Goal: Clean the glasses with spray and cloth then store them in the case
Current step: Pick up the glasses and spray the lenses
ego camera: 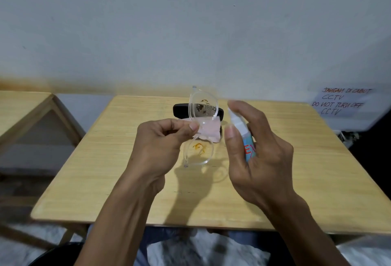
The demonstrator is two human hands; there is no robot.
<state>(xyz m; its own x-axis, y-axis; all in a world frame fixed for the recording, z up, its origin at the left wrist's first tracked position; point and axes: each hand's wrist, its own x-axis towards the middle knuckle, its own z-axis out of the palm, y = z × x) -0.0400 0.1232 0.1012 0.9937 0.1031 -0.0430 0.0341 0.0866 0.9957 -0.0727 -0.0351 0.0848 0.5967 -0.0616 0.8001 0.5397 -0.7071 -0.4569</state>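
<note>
The left hand (163, 138) pinches the glasses (201, 126) and cloth (208, 129) up high so the right hand (260, 149), wrapped around the spray bottle (243, 134), can wet the dirty lens.

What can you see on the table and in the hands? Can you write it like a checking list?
Surface: light wooden table, with hand shadows near its middle.
Job's things: clear-framed glasses held up above the table, with smudges on both lenses; pink cloth pinched with them; spray bottle with its nozzle towards the glasses; black case lying on the table behind them.
Clutter: nothing seen.
Grippers: left hand pinches the glasses and cloth; right hand grips the spray bottle, forefinger on top.
Cables: nothing seen clearly; something dark and blurred at the right edge.
Surroundings: plain wall; second wooden table to the left; handwritten CCTV notice to the right.
</note>
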